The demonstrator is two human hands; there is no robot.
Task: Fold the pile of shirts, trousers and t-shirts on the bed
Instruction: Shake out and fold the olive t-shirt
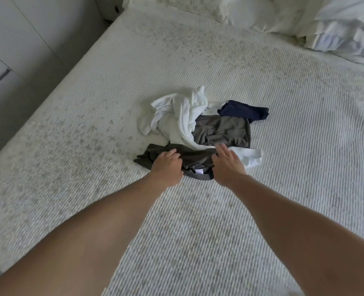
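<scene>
A small pile of clothes lies in the middle of the bed (pixel 283 167). It holds a crumpled white shirt (pixel 181 116), a grey garment (pixel 223 131), a dark navy piece (pixel 243 110) and, nearest me, a dark olive garment (pixel 193 157) with a white label at its collar. My left hand (pixel 167 166) grips the olive garment's near left edge with curled fingers. My right hand (pixel 228 163) lies on its right side, fingers mostly straight, the thumb tucked at the collar. Whether it pinches the cloth cannot be told.
White pillows (pixel 251 13) and rumpled bedding (pixel 347 33) lie at the head of the bed, far right. The bed's left edge runs diagonally beside a white wardrobe front (pixel 16 39). Textured white bedspread stretches all round the pile.
</scene>
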